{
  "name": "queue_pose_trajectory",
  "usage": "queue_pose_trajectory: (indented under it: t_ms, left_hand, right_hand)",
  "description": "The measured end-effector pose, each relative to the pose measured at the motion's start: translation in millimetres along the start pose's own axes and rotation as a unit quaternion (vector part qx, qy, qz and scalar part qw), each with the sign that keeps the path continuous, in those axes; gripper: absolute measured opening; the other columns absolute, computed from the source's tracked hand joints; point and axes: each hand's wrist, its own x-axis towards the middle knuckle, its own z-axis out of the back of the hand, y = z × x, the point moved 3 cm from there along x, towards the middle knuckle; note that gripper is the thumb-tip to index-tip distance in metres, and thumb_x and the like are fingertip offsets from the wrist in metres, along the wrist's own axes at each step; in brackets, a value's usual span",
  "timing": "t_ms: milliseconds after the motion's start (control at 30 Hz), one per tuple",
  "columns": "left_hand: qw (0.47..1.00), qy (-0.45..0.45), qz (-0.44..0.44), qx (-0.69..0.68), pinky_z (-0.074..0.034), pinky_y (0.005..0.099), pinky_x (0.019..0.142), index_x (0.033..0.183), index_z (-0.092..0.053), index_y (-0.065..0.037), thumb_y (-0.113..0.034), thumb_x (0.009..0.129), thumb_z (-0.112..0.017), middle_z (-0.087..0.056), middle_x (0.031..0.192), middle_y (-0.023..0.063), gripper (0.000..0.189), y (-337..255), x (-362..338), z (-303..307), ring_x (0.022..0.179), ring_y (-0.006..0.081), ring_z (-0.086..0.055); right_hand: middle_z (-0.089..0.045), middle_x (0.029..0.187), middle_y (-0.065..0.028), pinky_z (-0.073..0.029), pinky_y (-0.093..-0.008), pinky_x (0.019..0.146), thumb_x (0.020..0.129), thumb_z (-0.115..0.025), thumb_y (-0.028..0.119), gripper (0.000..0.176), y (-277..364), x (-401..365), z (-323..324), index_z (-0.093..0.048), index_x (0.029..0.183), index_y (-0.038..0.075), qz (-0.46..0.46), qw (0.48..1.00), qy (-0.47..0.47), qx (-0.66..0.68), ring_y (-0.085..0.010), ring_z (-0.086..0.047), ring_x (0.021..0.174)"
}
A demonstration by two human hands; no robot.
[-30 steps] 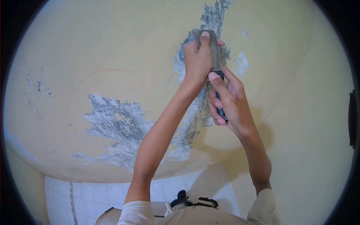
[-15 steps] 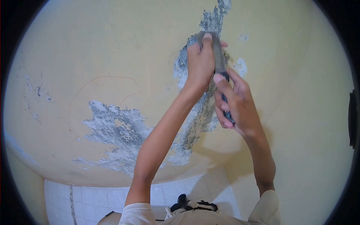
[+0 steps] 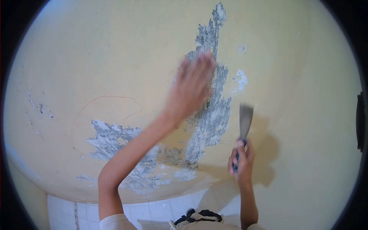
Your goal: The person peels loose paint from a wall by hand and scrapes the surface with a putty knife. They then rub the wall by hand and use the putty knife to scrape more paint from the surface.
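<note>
Right of the peeled strip, scraper upright in the right hand

Just right of centre in the frame, the scraper's handle (image 3: 236, 160) is wrapped in the right hand (image 3: 243, 161), and that grip is closed, with the fingers curled around and the thumb lying up along the neck. From there the blade (image 3: 245, 119) rises, flaring toward a broad edge at its top. The long axis of the scraper (image 3: 243, 134) runs nearly straight up the frame, its blade end leaning a little to the right and its handle end a little to the left.

The peeled strip (image 3: 216, 115) lies to the left of the blade, with a band of painted wall (image 3: 299, 130) between the two. It slants too, from upper centre down toward lower centre. Above the blade and slightly left sits a small pale patch (image 3: 240, 79). Whether the scraper touches the wall, I cannot tell.

Over the upper part of the peeled strip is the left hand (image 3: 190, 86), nearer to it than the right hand and holding no tool that shows. Its fingers are extended, pointing up the frame, and blurred; contact with the surface cannot be made out. Between the hands, the right one alone has the scraper, lower and farther right. A wider peeled area (image 3: 111, 140) spreads at lower left, under a thin red line (image 3: 109, 96).
</note>
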Motion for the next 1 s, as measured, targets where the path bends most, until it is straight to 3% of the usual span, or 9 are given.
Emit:
queue_pose_trajectory:
  t_ms: [67, 133, 300, 400, 467, 600, 800, 867, 1000]
  left_hand:
    - [0.941, 0.131, -0.077, -0.302, -0.018, 0.0518, 0.119, 0.146, -0.040, -0.011, -0.044, 0.091, -0.057, -0.031, 0.156, 0.0136, 0.066, -52.0, -59.6, -36.9, 0.143, 0.0306, -0.031]
    - [0.923, 0.233, -0.167, -0.258, -0.018, 0.0542, 0.118, 0.145, -0.044, -0.013, -0.042, 0.090, -0.060, -0.031, 0.156, 0.0137, 0.065, -70.1, -82.8, -30.6, 0.144, 0.0287, -0.031]
    - [0.996, 0.044, -0.074, 0.013, 0.005, 0.0579, 0.118, 0.153, -0.025, -0.033, -0.053, 0.094, -0.051, -0.013, 0.162, -0.0052, 0.068, 32.2, -25.9, 1.7, 0.150, 0.0198, -0.007]
    - [0.989, -0.018, 0.089, 0.115, 0.014, 0.0570, 0.116, 0.153, -0.024, -0.032, -0.052, 0.097, -0.046, -0.014, 0.163, 0.0007, 0.064, 77.4, -0.8, 45.0, 0.150, 0.0228, -0.009]
    - [0.980, -0.040, 0.117, 0.158, 0.012, 0.0583, 0.117, 0.153, -0.027, -0.028, -0.050, 0.097, -0.047, -0.017, 0.162, 0.0016, 0.064, 81.1, 0.9, 44.0, 0.150, 0.0235, -0.012]
    - [0.984, 0.089, -0.153, 0.000, 0.001, 0.0589, 0.119, 0.154, -0.022, -0.027, -0.054, 0.091, -0.056, -0.017, 0.162, 0.0006, 0.077, 19.8, -45.8, -13.8, 0.149, 0.0229, -0.016]
    - [0.979, -0.084, 0.140, 0.121, -0.012, 0.0484, 0.119, 0.149, -0.040, -0.023, -0.045, 0.097, -0.052, -0.033, 0.156, 0.0046, 0.057, 57.7, -30.7, 42.0, 0.145, 0.0230, -0.027]
    - [0.982, -0.122, 0.115, -0.085, -0.030, 0.0486, 0.105, 0.133, -0.056, -0.011, -0.035, 0.093, -0.060, -0.047, 0.139, 0.0172, 0.046, 43.6, -55.5, 36.5, 0.130, 0.0303, -0.042]
    - [0.907, -0.035, 0.168, -0.384, -0.043, 0.0371, 0.076, 0.107, -0.064, -0.002, -0.027, 0.095, -0.060, -0.065, 0.079, 0.0075, 0.028, 5.8, -71.7, 23.3, 0.074, 0.0170, -0.061]
  right_hand:
    - [-0.036, 0.053, 0.0010, -0.027, -0.0266, 0.027, 0.102, -0.050, 0.032, 0.023, -47.6, -17.4, 18.1, -0.046, 0.104, 0.009, -0.063, 0.997, -0.024, 0.022, -0.0116, -0.038, 0.031]
    - [-0.037, 0.054, 0.0001, -0.027, -0.0279, 0.027, 0.102, -0.050, 0.032, 0.023, -77.9, -42.6, 32.4, -0.045, 0.101, 0.010, -0.111, 0.993, -0.037, 0.018, -0.0128, -0.040, 0.032]
    - [-0.038, 0.054, -0.0004, -0.028, -0.0291, 0.027, 0.102, -0.049, 0.029, 0.020, -112.1, -81.1, 63.7, -0.045, 0.099, 0.009, -0.165, 0.985, -0.040, 0.002, -0.0137, -0.041, 0.031]
    - [-0.039, 0.054, -0.0007, -0.029, -0.0295, 0.027, 0.102, -0.049, 0.027, 0.019, -120.3, -83.4, 72.0, -0.044, 0.100, 0.009, -0.181, 0.981, -0.061, -0.027, -0.0140, -0.042, 0.031]
    - [-0.037, 0.053, -0.0002, -0.028, -0.0286, 0.026, 0.101, -0.049, 0.029, 0.019, -121.6, -81.9, 72.2, -0.045, 0.096, 0.010, -0.172, 0.982, -0.070, -0.045, -0.0139, -0.040, 0.030]
    - [-0.042, 0.056, -0.0016, -0.031, -0.0276, 0.029, 0.103, -0.047, 0.027, 0.020, -119.4, -70.7, 53.3, -0.047, 0.110, 0.008, -0.147, 0.987, -0.029, -0.049, -0.0109, -0.041, 0.036]
    - [-0.044, 0.056, -0.0019, -0.033, -0.0246, 0.034, 0.105, -0.043, 0.029, 0.032, -16.2, -17.0, -24.3, -0.047, 0.120, 0.001, -0.068, 0.990, 0.104, -0.062, -0.0092, -0.041, 0.038]
    - [-0.044, 0.054, -0.0020, -0.032, -0.0241, 0.035, 0.105, -0.043, 0.032, 0.033, 12.5, -0.1, -48.8, -0.048, 0.115, 0.001, -0.017, 0.982, 0.184, -0.046, -0.0087, -0.041, 0.037]
    - [-0.041, 0.051, -0.0021, -0.029, -0.0237, 0.033, 0.106, -0.038, 0.034, 0.035, 46.1, 18.4, -94.3, -0.050, 0.104, 0.002, 0.016, 0.975, 0.209, -0.069, -0.0090, -0.039, 0.034]
